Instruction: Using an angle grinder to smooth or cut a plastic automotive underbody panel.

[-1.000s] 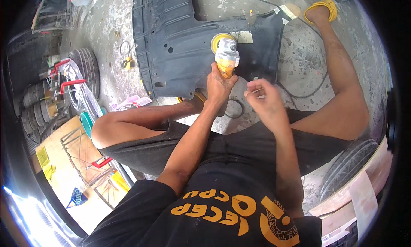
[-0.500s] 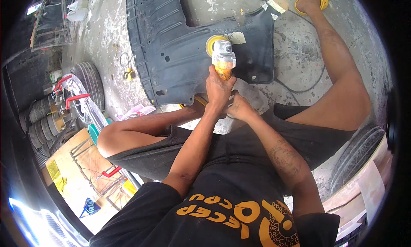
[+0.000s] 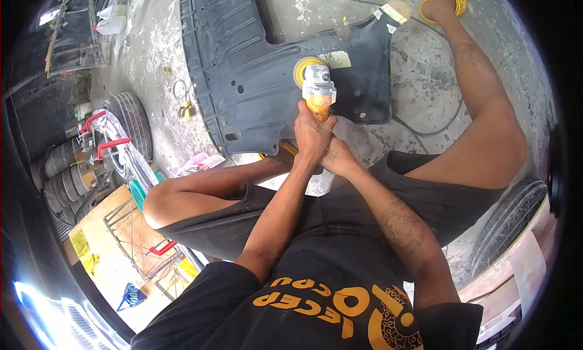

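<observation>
An angle grinder (image 3: 319, 90) with a silver head and yellow-orange body is in both my hands. Its round yellow disc (image 3: 302, 71) lies over a large black ribbed plastic panel (image 3: 267, 77), beside a pale patch (image 3: 338, 60) on that panel; whether disc and panel touch is unclear. My left hand (image 3: 313, 132) is closed around the grinder's body. Behind it, my right hand (image 3: 337, 157) is closed at the rear end of the tool, its fingertips partly hidden. The panel spreads on the floor between my legs, with my left foot partly under its near edge.
A dark cable (image 3: 440, 128) runs along the floor at the right. Left of the panel lie a small yellow-black object (image 3: 187, 110) and a pink-white packet (image 3: 203, 163). Tyres (image 3: 130, 122), red-handled clamps (image 3: 115, 145) and plastic jugs (image 3: 111, 24) stand farther left. Another tyre (image 3: 507, 225) is near my right knee.
My right hand's fingers have closed in against the rear of the grinder. The whole view has shifted slightly, while the disc stays near the same pale patch.
</observation>
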### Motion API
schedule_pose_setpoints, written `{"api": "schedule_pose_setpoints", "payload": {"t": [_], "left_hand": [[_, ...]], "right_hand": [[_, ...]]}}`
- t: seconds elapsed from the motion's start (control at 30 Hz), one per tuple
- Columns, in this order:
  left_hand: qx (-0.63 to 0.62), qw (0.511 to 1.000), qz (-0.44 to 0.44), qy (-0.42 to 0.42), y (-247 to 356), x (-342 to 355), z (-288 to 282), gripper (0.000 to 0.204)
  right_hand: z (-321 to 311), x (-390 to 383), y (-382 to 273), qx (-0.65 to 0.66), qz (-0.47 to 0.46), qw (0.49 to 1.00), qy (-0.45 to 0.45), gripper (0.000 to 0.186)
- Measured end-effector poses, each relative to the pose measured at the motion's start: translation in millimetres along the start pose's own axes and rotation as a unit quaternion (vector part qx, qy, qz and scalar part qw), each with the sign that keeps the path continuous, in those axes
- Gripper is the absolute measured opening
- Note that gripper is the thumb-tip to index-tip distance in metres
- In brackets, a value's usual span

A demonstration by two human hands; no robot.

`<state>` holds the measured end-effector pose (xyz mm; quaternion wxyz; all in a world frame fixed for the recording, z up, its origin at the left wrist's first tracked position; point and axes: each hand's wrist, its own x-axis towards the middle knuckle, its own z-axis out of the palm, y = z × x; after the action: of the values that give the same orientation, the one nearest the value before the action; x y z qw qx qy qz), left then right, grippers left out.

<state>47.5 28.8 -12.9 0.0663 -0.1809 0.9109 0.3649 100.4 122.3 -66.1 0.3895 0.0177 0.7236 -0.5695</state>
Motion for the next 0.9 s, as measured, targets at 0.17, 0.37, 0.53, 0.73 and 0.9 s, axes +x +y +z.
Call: {"api": "schedule_pose_setpoints", "payload": {"t": [0.17,0.37,0.53,0.73,0.9], "left_hand": [[0.003,1.0,-0.012,-0.003,0.3,1.2,-2.3,0.052],[0.008,1.0,-0.016,-0.013,2.9,1.7,-2.5,0.052],[0.01,1.0,-0.012,-0.014,4.6,2.6,-1.7,0.052],[0.001,1.0,0.005,-0.009,-0.8,3.4,0.5,0.051],[0.0,1.0,0.003,-0.011,-0.2,3.7,0.6,0.048]], "right_hand": [[-1.9,-2.9,-8.7,0.011,0.011,1.0,0.007,0.059],[-3.2,-3.9,-9.3,0.005,0.006,1.0,0.009,0.056],[-2.1,-1.6,-5.0,0.004,0.003,1.0,0.025,0.055],[-0.7,-0.1,-1.8,0.016,-0.008,1.0,0.023,0.066],[0.4,0.4,3.1,0.012,-0.029,0.999,0.034,0.068]]}}
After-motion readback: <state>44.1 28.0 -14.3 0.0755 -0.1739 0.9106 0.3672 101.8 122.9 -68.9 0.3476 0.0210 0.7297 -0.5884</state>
